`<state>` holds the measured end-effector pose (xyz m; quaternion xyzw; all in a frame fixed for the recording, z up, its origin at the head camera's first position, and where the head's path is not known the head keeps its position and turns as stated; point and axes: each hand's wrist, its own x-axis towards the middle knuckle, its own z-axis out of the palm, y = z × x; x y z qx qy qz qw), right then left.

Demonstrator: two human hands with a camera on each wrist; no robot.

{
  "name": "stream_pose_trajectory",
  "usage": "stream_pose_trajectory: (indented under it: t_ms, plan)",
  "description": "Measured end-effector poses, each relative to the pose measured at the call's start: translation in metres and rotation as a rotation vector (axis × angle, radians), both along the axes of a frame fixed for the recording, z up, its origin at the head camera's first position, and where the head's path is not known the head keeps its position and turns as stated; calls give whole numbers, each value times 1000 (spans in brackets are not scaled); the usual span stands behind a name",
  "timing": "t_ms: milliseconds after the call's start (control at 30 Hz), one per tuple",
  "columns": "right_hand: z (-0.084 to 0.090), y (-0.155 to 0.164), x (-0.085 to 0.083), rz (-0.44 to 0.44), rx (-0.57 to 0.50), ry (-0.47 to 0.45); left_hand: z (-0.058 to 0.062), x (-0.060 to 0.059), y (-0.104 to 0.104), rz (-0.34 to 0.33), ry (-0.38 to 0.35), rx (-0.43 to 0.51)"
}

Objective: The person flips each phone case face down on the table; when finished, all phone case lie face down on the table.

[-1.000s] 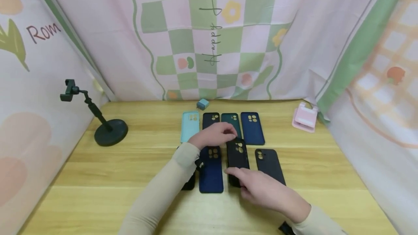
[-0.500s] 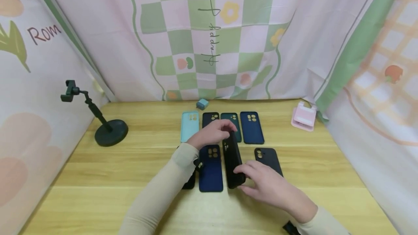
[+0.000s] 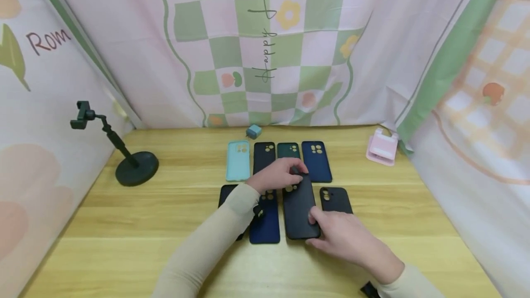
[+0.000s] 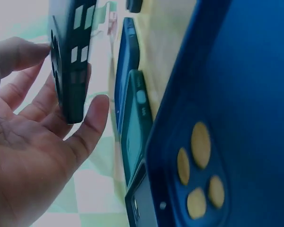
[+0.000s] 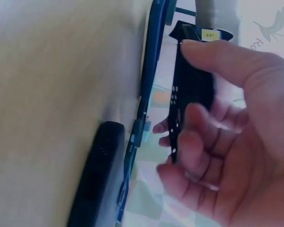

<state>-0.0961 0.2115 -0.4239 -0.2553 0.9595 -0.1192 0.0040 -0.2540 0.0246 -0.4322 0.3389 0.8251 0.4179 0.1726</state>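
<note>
Both hands hold a black phone case [image 3: 301, 210] a little above the table, its smooth outer back turned up. My left hand [image 3: 278, 174] pinches its far end, by the camera holes. At the near right corner, my right hand [image 3: 345, 238] grips it between thumb and fingers. In the left wrist view the case [image 4: 72, 56] shows its side cutouts. A navy phone case [image 3: 265, 230] lies to its left, partly under the left forearm, and a dark phone case [image 3: 336, 199] to its right. Another black case [image 3: 227, 192] is mostly hidden behind the left sleeve.
Behind stand a row of cases: light blue [image 3: 238, 162], black [image 3: 264, 157], dark green [image 3: 288, 151] and navy [image 3: 317, 162]. A blue charger plug [image 3: 254, 131] sits farther back. A black phone stand [image 3: 136, 168] is at left, a pink stand [image 3: 383, 147] at right.
The black case has been turned over between my hands, from its hollow inside facing up, through standing on edge, to its outer back facing up. The other cases have not moved.
</note>
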Motion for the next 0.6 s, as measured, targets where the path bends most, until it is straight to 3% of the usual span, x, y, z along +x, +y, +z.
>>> stream_pose_trajectory:
  t_ms: [267, 467, 600]
  plan:
    - [-9, 1, -2, -46, 103, -50, -7, 2, 13, -69, -45, -94]
    - [-14, 0, -3, -52, 124, -99, -11, 6, 13, -74, -56, -121]
    - [-14, -2, -4, -61, 124, -181, -10, 9, 13, -77, -79, -125]
